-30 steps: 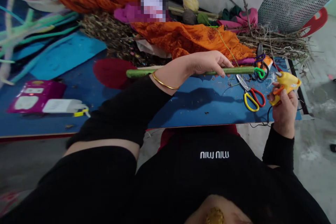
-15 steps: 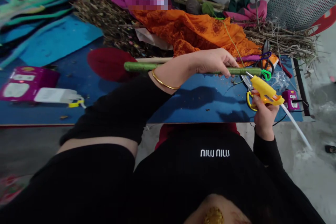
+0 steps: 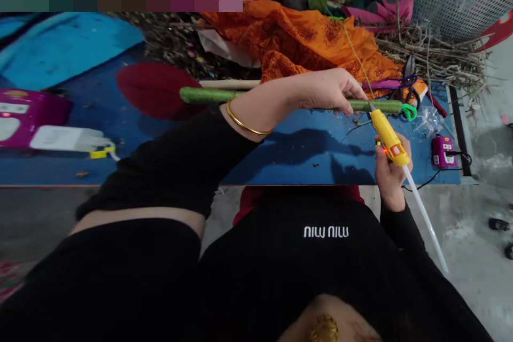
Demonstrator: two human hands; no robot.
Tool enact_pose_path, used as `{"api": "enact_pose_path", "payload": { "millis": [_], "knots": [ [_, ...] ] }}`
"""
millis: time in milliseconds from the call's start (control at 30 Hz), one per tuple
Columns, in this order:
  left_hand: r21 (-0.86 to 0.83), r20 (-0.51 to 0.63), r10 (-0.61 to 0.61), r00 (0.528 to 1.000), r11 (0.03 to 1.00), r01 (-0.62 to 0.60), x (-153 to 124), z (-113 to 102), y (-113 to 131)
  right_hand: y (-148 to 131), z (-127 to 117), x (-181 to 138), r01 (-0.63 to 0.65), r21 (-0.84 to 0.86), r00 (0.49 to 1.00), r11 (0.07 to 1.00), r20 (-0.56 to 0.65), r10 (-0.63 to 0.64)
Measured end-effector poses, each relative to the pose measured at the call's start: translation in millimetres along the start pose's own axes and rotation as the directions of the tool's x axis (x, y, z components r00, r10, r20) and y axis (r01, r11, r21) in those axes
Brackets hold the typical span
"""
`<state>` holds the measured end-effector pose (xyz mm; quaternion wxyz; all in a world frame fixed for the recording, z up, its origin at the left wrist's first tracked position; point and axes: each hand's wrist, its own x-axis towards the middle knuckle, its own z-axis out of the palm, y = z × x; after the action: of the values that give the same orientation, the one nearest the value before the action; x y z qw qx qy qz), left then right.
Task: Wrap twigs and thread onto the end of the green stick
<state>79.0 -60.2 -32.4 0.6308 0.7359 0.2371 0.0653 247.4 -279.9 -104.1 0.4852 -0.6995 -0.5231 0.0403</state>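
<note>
My left hand (image 3: 340, 91), at the end of an arm with a gold bangle, has its fingers closed around a long stick wrapped in green yarn (image 3: 208, 95). A loop of bright green (image 3: 409, 112) sticks out at its right end. A thin green strand of yarn (image 3: 356, 56) runs from the stick up toward the back. My right hand (image 3: 390, 171) is wrapped round a yellow hot glue gun (image 3: 383, 131), with a long glue stick (image 3: 427, 219) jutting from its rear. The gun's metal nozzle is at the green stick, close to my left fingertips; contact cannot be made out.
Behind the stick lie an orange patterned cloth (image 3: 312, 37), a dark red oval piece (image 3: 152, 90) and dry twigs (image 3: 449, 59). Black-handled scissors (image 3: 411, 91) rest at the right. Purple power boxes (image 3: 443, 150) stand on the blue table (image 3: 280, 163), one at each side.
The glue gun has swung left and turned more upright, bringing its nozzle to the green stick. My left hand keeps its hold. The view has shifted slightly.
</note>
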Motion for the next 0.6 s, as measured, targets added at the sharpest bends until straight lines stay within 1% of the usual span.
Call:
{"api": "enact_pose_path", "payload": {
  "millis": [67,167,367,467,600],
  "knots": [
    [0.010,-0.001,0.007,1.000,1.000,-0.007,0.3,0.1,-0.7,-6.2,1.9,2.9,0.024,-0.017,0.999,1.000,-0.026,-0.025],
    [0.024,0.003,0.012,1.000,1.000,-0.012,0.3,0.3,-0.8,-11.6,1.8,5.6,0.022,-0.036,1.000,0.999,-0.016,-0.023],
    [0.014,-0.004,0.003,1.000,1.000,-0.003,-0.9,0.5,2.0,-12.2,2.6,4.4,-0.007,-0.076,1.000,0.997,0.003,0.008],
    [-0.010,-0.012,-0.001,1.000,1.000,0.001,-1.0,0.8,2.7,-11.9,3.7,4.5,0.001,-0.088,1.000,0.996,-0.006,-0.002],
    [-0.045,-0.016,-0.011,1.000,0.999,0.010,-0.8,1.0,2.5,-12.6,4.0,4.7,-0.021,-0.087,1.000,0.996,0.004,0.021]
  ]
}}
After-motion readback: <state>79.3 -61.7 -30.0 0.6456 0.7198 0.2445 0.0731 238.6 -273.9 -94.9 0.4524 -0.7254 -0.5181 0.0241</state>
